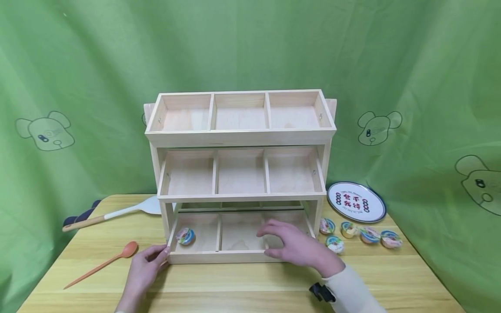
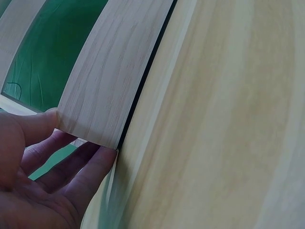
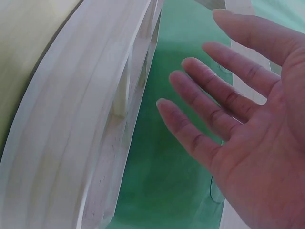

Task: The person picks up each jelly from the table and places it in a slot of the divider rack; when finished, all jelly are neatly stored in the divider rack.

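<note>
A three-tier wooden rack (image 1: 240, 139) stands on the table, each tier split into three compartments. My left hand (image 1: 145, 266) holds the front left corner of its bottom tier; in the left wrist view, the thumb and fingertips (image 2: 108, 153) meet the end of the front board (image 2: 107, 71). One small jelly cup (image 1: 185, 236) with a printed lid lies in the bottom left compartment. Over the bottom right compartment hovers my right hand (image 1: 295, 244), fingers spread and palm bare in the right wrist view. Several similar jelly cups (image 1: 369, 234) lie on the table right of the rack.
An oval plate (image 1: 357, 201) with a blue rim lies behind the cups at the right. Left of the rack are a white spatula (image 1: 121, 212) with a wooden handle and an orange spoon (image 1: 117, 257). A green curtain (image 1: 235, 43) hangs close behind and around the table (image 1: 219, 291).
</note>
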### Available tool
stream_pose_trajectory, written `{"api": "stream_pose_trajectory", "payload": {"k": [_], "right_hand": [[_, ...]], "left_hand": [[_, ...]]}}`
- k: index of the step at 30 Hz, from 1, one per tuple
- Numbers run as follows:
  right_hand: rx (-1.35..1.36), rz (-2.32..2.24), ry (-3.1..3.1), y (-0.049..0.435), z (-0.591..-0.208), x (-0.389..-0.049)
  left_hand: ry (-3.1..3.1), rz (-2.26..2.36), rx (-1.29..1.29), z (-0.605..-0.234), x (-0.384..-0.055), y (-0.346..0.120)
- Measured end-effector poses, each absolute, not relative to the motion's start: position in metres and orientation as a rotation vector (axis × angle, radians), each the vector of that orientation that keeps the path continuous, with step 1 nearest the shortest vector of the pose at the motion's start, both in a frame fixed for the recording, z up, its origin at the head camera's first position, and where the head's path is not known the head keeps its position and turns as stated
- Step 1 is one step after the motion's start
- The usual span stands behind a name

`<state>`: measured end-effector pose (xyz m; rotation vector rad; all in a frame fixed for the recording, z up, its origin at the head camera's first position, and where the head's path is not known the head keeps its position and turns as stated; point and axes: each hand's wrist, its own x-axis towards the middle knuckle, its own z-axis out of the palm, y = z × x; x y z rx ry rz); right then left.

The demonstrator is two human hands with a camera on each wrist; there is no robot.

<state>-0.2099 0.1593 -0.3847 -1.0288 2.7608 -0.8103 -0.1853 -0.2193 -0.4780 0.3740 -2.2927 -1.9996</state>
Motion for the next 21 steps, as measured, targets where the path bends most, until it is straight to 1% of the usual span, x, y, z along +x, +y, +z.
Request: {"api": "stream_pose_trajectory", "payload": {"k": [21], "right_hand": [[-0.835, -0.839, 2.888, 0.219, -0.382, -0.201]], "left_hand": [[-2.28, -2.01, 0.372, -0.478, -0.185, -0.22]]}}
